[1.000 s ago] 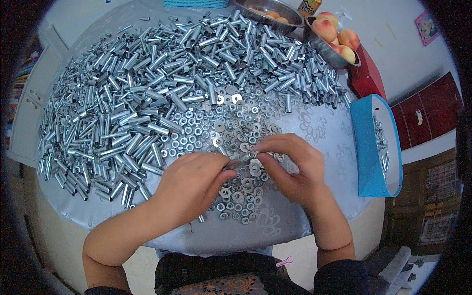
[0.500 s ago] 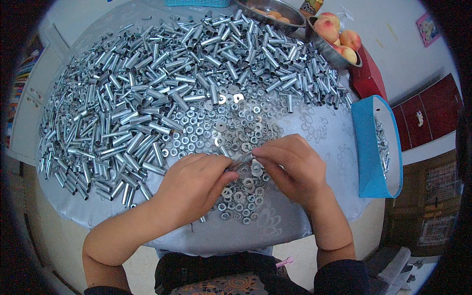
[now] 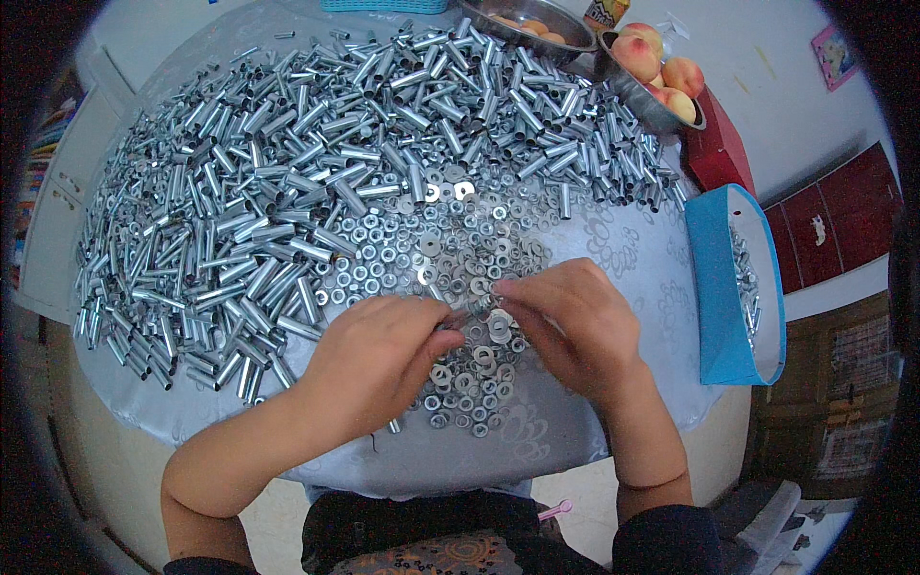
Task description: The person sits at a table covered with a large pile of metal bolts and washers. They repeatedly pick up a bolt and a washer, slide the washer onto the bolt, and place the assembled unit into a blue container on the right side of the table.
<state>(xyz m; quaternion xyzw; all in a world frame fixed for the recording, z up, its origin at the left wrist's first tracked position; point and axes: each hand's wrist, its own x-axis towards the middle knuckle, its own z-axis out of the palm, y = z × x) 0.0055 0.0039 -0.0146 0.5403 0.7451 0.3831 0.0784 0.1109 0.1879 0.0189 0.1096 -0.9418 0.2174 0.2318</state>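
Over the pile of loose washers and nuts [image 3: 465, 369], my left hand [image 3: 379, 345] is closed round a slim metal bolt [image 3: 470, 310] that points to the right. Only its right end shows past my fingers, and a small ring-like piece, perhaps a nut or washer, seems to sit there. My right hand [image 3: 575, 321] is at that end with thumb and forefinger bent close together. Whatever lies between those fingertips is too small and blurred to make out. Many shiny metal sleeves [image 3: 273, 230] are heaped to the left and beyond my hands.
At the right edge of the cloth-covered table [image 3: 637, 278] stands a blue fabric bin [image 3: 719, 287] with metal parts inside. Far right are a steel bowl of peaches [image 3: 661, 105], another steel bowl [image 3: 565, 48], a can [image 3: 606, 13] and a red box [image 3: 714, 149]. A light-blue basket [image 3: 383, 5] sits at the back.
My right fingertips have shifted slightly up and right from the bolt's end, so more of that end shows. My left hand keeps its hold in nearly the same place.
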